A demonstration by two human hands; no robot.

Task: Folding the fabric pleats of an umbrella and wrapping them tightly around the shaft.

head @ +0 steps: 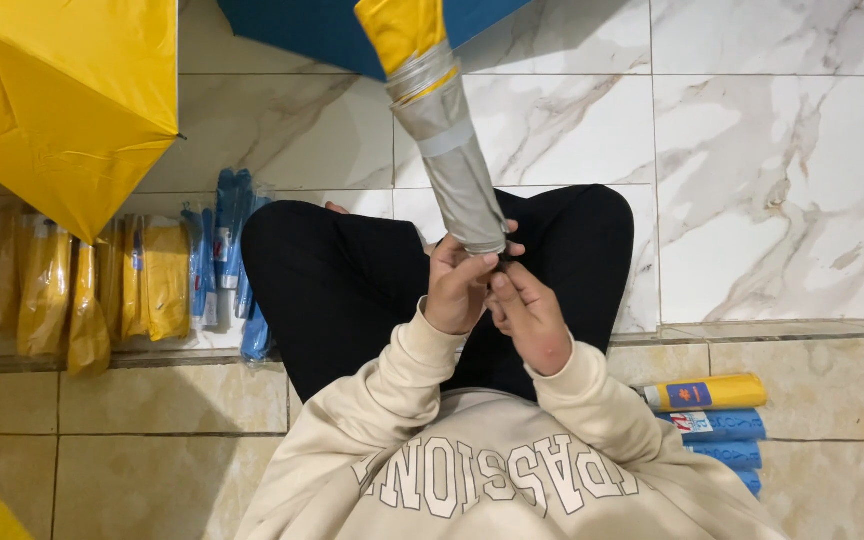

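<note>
Head view. At 9 o'clock, yellow sleeve packs [82, 290] and blue sleeve packs [227, 255] lie in a row on the floor; at 4 o'clock, 1 yellow tube pack [707, 392] with a blue label lies above stacked blue tube packs [722, 440]. At centre, the left hand [457, 285] and right hand [530, 315], wrists raised, have fingers clamped on the base of the folded umbrella [442, 130]. Its long axis runs from centre toward 12 o'clock, silver-grey lining outward, yellow tip uppermost. An open yellow umbrella [62, 100] sits at 10 o'clock.
</note>
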